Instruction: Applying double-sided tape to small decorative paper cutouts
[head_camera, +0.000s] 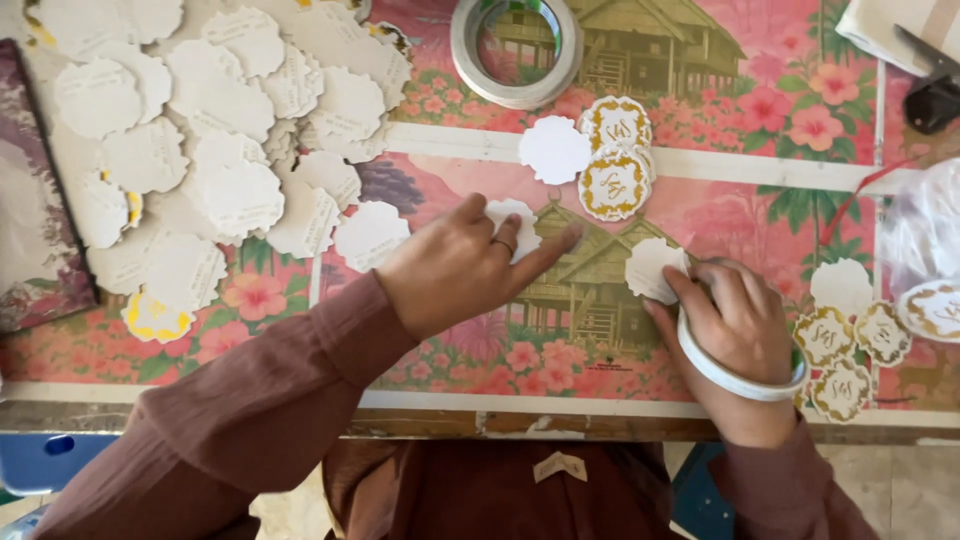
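Where the hands are: as seen from a camera on the person's head, both bare hands rest on a counter (700, 160) covered with a pink flowered cloth showing wooden houses.
Landmark: a roll of white tape (515, 50) lies flat at the far edge of the counter; all places below are given from it.
Left hand (465, 265): nearer the person than the tape roll and slightly to its left, palm down, fingers (550, 245) held together and stretched out flat, pressing a white scalloped paper disc (512, 222) onto the cloth.
Right hand (740, 325): nearer than the roll and to its right, wearing a white bangle, fingers curled and pinching the edge of a second white disc (650, 268).
Between roll and hands: one blank disc and a small stack of gold-printed discs (613, 150).
Left of the roll: a big loose heap of blank discs (200, 150).
Far right: more gold-printed discs (850, 350).
Doing it well, as I judge: keep the pressed disc flat and still, hold the pinched one by its rim only, and line up the scalloped edges before letting go.
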